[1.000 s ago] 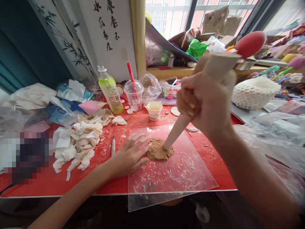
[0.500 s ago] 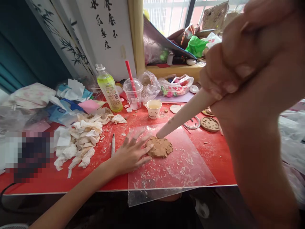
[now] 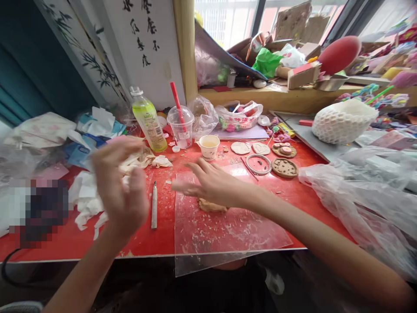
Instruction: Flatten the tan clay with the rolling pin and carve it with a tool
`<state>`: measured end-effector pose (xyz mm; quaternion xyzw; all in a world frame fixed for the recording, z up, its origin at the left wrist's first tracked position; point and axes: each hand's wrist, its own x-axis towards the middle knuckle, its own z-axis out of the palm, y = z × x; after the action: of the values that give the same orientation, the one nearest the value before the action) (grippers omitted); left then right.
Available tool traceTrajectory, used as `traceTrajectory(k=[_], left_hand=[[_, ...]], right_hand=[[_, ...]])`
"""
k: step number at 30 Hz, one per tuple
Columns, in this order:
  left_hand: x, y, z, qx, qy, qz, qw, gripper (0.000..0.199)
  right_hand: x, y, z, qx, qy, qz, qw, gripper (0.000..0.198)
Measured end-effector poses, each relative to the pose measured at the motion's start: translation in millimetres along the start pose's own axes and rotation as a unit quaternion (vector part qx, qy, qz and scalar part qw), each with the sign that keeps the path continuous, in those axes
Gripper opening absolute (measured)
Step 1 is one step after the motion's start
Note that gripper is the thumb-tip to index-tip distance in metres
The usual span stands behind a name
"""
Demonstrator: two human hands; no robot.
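A lump of brown clay (image 3: 212, 206) lies on a clear plastic sheet (image 3: 234, 237), partly covered from view by my right hand. My right hand (image 3: 216, 181) reaches in above the clay, its fingers stretched to the left with nothing seen in them. Raised over the left of the table, my left hand (image 3: 120, 191) is blurred by motion. A gap shows between its curled fingers and thumb, and I see nothing held there. A grey pen-like tool (image 3: 154, 206) rests on the red table between the two hands. The pale tapered rod is out of sight.
Crumpled tissues (image 3: 86, 204) lie at left. Behind stand a green drink bottle (image 3: 149, 124), a plastic cup with red straw (image 3: 180, 126) and a paper cup (image 3: 209, 148). Round clay pieces (image 3: 284, 168) and a ring (image 3: 258, 164) sit right, near plastic bags (image 3: 345, 208).
My right hand has come down from the upper right to above the clay, without the pale rod. My left hand has left the clay and risen to the left.
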<state>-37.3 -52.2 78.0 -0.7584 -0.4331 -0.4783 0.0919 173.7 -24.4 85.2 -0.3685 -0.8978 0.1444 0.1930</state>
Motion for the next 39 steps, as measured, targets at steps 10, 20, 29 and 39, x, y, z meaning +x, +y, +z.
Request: traceTrajectory(k=[10, 20, 29, 39], left_hand=[[-38.4, 10.7, 87.4, 0.061, -0.410, 0.105, 0.904, 0.062], [-19.7, -11.0, 101.7, 0.069, -0.443, 0.116, 0.887, 0.064], [-20.3, -9.2, 74.6, -0.139, -0.488, -0.002, 0.862, 0.065], [29.4, -38.9, 55.2, -0.458, -0.141, -0.279, 0.832, 0.065]], right_hand=[[-106.2, 76.9, 60.1, -0.263, 0.009, 0.124, 0.957, 0.078], [-65.2, 96.7, 55.9, -0.256, 0.069, 0.171, 0.949, 0.076], [-92.4, 78.6, 56.0, -0.295, 0.026, -0.037, 0.954, 0.064], [-91.1, 86.0, 53.5, -0.257, 0.085, -0.042, 0.962, 0.034]])
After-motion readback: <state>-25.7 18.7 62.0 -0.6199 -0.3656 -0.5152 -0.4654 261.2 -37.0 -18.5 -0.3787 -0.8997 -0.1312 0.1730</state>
